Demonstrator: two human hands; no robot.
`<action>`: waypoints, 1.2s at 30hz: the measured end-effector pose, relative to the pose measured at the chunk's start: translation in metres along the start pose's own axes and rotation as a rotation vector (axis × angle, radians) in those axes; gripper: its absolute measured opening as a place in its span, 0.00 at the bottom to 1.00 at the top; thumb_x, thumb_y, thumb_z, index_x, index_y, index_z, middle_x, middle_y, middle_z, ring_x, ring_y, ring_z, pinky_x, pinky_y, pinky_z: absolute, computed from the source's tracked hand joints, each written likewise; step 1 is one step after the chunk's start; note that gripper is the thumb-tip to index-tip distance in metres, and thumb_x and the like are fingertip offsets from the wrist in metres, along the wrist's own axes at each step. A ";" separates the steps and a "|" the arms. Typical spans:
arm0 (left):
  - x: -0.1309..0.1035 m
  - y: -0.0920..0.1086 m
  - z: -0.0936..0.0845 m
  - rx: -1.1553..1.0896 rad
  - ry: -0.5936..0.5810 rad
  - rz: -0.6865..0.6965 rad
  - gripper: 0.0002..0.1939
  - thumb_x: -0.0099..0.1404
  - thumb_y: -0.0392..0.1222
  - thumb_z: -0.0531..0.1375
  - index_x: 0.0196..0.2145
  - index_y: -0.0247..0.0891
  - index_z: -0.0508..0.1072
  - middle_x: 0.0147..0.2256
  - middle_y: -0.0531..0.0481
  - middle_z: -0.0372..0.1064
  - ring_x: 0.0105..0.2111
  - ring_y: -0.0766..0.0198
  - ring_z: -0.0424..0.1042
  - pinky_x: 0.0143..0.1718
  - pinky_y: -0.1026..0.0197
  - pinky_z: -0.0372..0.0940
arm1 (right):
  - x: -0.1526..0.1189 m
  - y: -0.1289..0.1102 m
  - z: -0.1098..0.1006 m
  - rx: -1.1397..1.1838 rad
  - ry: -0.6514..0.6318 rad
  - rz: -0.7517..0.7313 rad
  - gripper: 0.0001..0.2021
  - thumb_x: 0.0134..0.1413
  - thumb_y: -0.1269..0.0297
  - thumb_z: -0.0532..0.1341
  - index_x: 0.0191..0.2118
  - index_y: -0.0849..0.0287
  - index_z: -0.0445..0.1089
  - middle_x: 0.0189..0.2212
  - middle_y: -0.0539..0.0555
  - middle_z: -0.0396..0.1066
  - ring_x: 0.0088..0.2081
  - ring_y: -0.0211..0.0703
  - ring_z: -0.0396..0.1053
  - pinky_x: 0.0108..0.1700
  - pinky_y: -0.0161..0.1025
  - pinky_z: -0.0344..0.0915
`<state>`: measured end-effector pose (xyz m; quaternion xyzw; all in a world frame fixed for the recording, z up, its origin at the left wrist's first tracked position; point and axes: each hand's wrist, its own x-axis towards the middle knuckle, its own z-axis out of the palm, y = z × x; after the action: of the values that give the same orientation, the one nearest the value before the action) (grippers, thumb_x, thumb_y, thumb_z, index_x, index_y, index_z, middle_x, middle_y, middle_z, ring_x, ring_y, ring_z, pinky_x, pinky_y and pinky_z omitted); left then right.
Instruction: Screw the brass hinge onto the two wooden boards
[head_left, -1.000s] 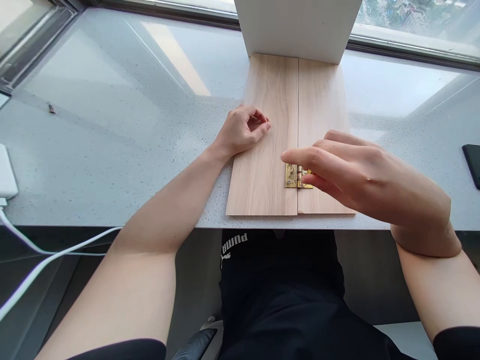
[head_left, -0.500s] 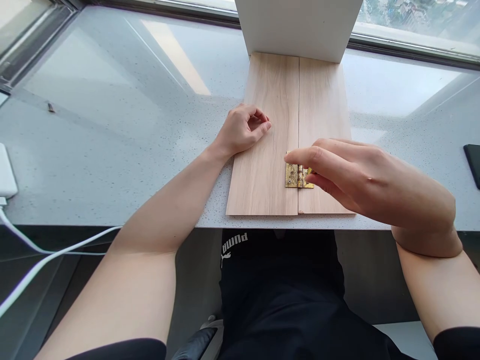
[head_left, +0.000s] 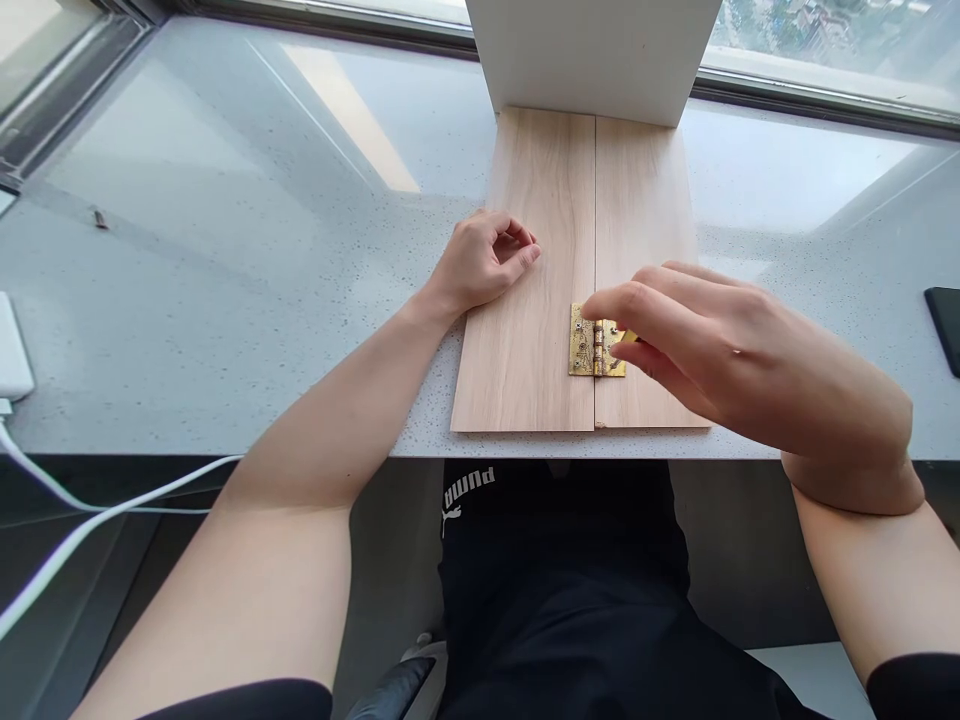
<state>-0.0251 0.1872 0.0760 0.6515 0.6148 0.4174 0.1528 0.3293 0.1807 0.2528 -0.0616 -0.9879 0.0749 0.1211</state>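
Two pale wooden boards, a left one (head_left: 517, 370) and a right one (head_left: 652, 200), lie side by side with a thin seam between them. A brass hinge (head_left: 581, 345) straddles the seam near their front edge. My right hand (head_left: 705, 340) is over the hinge's right leaf, thumb and fingers pinching a small yellow tool (head_left: 631, 337); most of it is hidden by the hand. My left hand (head_left: 491, 258) rests on the left board, fingers curled toward the thumb. Whatever its fingers may hold is hidden.
A white upright panel (head_left: 592, 60) stands at the boards' far end. The speckled countertop (head_left: 300, 300) runs along the window. A dark phone-like object (head_left: 946, 325) lies far right. At left are a white device (head_left: 11, 350), white cables (head_left: 82, 530) and a small dark item (head_left: 100, 219).
My right forefinger has drawn back to the right, uncovering more of the hinge, while the thumb stays near its right leaf. My left hand keeps its place on the board.
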 end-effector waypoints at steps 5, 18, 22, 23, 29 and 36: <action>0.000 -0.001 0.001 0.021 0.007 -0.021 0.06 0.73 0.48 0.72 0.41 0.49 0.79 0.48 0.43 0.89 0.55 0.43 0.83 0.57 0.40 0.80 | 0.000 0.002 0.004 -0.102 0.042 0.153 0.10 0.90 0.61 0.62 0.49 0.56 0.75 0.32 0.49 0.70 0.31 0.42 0.59 0.36 0.44 0.53; 0.000 0.003 -0.001 0.036 -0.008 -0.014 0.04 0.77 0.42 0.70 0.42 0.45 0.80 0.48 0.43 0.89 0.52 0.48 0.82 0.56 0.43 0.79 | 0.000 0.003 0.000 0.023 -0.008 0.053 0.11 0.87 0.74 0.58 0.65 0.56 0.71 0.42 0.51 0.74 0.34 0.42 0.65 0.38 0.41 0.60; -0.001 0.001 0.000 0.038 0.006 -0.022 0.03 0.76 0.43 0.70 0.42 0.46 0.80 0.49 0.43 0.89 0.54 0.46 0.83 0.56 0.44 0.80 | 0.004 0.004 0.002 -0.069 0.028 0.131 0.06 0.90 0.62 0.63 0.51 0.55 0.73 0.34 0.48 0.69 0.31 0.40 0.59 0.35 0.41 0.54; -0.001 0.000 0.000 0.035 0.005 -0.020 0.03 0.76 0.43 0.70 0.42 0.47 0.79 0.49 0.43 0.89 0.55 0.46 0.84 0.57 0.44 0.80 | 0.004 0.004 0.002 -0.083 0.029 0.131 0.08 0.90 0.62 0.63 0.50 0.56 0.73 0.35 0.50 0.71 0.33 0.41 0.61 0.36 0.42 0.55; -0.001 -0.002 0.001 0.040 0.015 0.002 0.04 0.76 0.43 0.70 0.41 0.47 0.79 0.48 0.44 0.89 0.55 0.45 0.84 0.57 0.42 0.81 | 0.004 0.000 -0.002 -0.019 -0.005 0.034 0.14 0.85 0.75 0.53 0.60 0.57 0.74 0.50 0.59 0.78 0.43 0.48 0.72 0.44 0.45 0.68; -0.001 -0.002 0.002 0.052 0.020 0.010 0.03 0.76 0.44 0.69 0.41 0.46 0.80 0.49 0.42 0.90 0.54 0.45 0.85 0.56 0.42 0.82 | 0.004 0.001 -0.002 -0.138 0.004 0.104 0.17 0.93 0.59 0.59 0.43 0.57 0.74 0.33 0.50 0.70 0.30 0.40 0.58 0.34 0.44 0.50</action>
<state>-0.0247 0.1874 0.0735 0.6540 0.6238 0.4087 0.1275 0.3257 0.1821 0.2558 -0.1211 -0.9860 0.0127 0.1143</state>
